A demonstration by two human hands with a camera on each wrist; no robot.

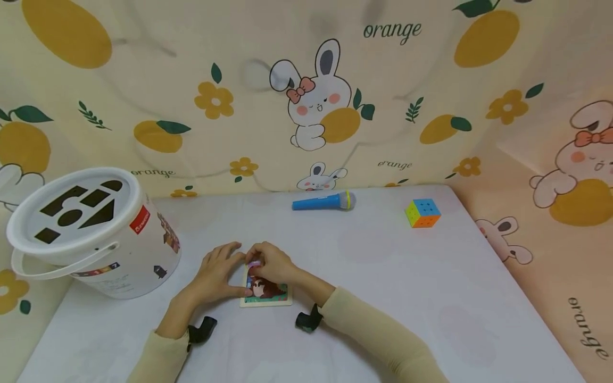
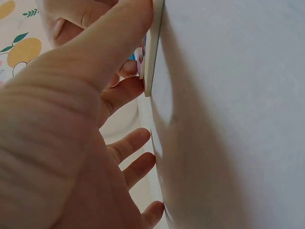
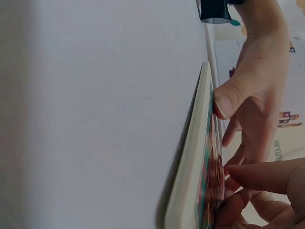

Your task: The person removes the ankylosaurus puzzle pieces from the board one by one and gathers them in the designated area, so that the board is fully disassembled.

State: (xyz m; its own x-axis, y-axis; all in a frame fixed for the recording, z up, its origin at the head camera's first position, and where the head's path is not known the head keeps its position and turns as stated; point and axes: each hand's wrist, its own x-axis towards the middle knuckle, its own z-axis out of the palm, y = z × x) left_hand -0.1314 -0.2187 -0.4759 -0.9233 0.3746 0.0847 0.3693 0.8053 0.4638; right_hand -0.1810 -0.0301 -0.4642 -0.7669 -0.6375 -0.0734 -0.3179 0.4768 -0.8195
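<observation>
A small picture puzzle (image 1: 272, 291) with a cream frame and a brown animal picture lies flat on the white table. My left hand (image 1: 214, 274) rests at its left side with the fingers spread. Its thumb (image 3: 228, 101) presses on the picture near the lower left, and its index fingertip touches the frame's corner in the left wrist view. My right hand (image 1: 272, 263) bends over the upper left of the picture. Its fingertips pinch a pinkish-purple puzzle piece (image 1: 255, 263), mostly hidden by the fingers. In the right wrist view, the puzzle's frame (image 3: 190, 157) shows edge-on.
A white bucket (image 1: 119, 260) with shape holes in its lid stands to the left. At the back lie a blue toy microphone (image 1: 318, 202) and, farther right, a colourful puzzle cube (image 1: 423, 213). Printed cloth (image 1: 268, 32) hangs behind the table.
</observation>
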